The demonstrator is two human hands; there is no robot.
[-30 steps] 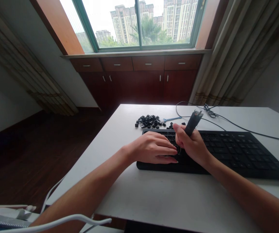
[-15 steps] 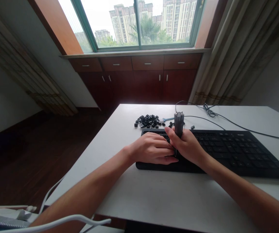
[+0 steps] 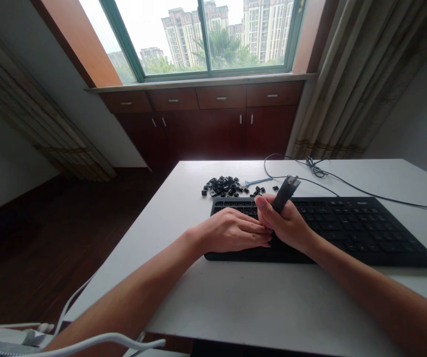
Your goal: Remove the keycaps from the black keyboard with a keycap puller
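Observation:
My right hand (image 3: 286, 220) is closed round the handle of a dark grey hand tool (image 3: 285, 194), whose metal-tipped upper end leans to the right. The tool's lower end is hidden behind my hands. Against it, over the left part of the black keyboard (image 3: 347, 243), my left hand (image 3: 234, 230) has its fingers drawn together. Their tips meet my right hand, and what they hold, if anything, is out of sight. Above my left hand, keys show with open-looking sockets. Behind the keyboard lies a pile of loose black keycaps (image 3: 224, 185), with several more scattered to its right.
A blue brush-like stick (image 3: 258, 181) lies behind the keyboard. The keyboard's black cable (image 3: 365, 184) runs across the back of the white table (image 3: 261, 302), bundled in one spot. A white cable (image 3: 105, 338) loops at the lower left, near the table's front edge.
The tool has tipped from upright toward the right, and my right wrist has turned with it. My left fingers have drawn closer together. The whole view has shifted slightly.

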